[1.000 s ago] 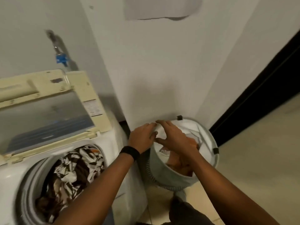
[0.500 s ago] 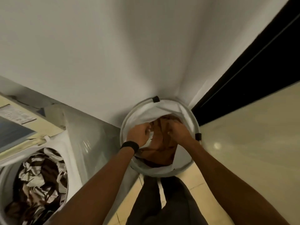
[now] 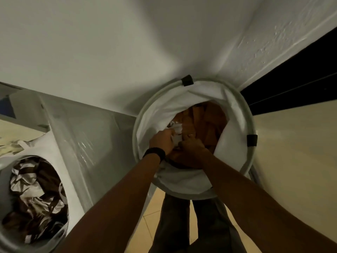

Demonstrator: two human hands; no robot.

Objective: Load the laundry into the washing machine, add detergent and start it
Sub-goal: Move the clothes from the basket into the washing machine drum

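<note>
A round white laundry hamper (image 3: 197, 183) stands in the corner, seen from straight above. Inside lies an orange-brown garment (image 3: 206, 121) with a white cloth (image 3: 176, 133) beside it. Both my hands are down in the hamper. My left hand (image 3: 163, 141), with a black band at the wrist, grips the white cloth. My right hand (image 3: 191, 146) curls round the orange-brown garment; its fingertips are hidden in the fabric. At the lower left the white washing machine (image 3: 76, 143) shows its open drum, which holds brown and white patterned laundry (image 3: 34, 199).
White walls (image 3: 127, 52) meet in the corner right behind the hamper. A dark doorway (image 3: 295, 88) lies to the right. The floor (image 3: 291, 152) is pale tile. My legs in dark trousers (image 3: 193, 225) stand just below the hamper, close to the machine's side.
The view has swung down over the hamper. Both hands have sunk from the rim deeper into it and now close round the clothes, nearer together.
</note>
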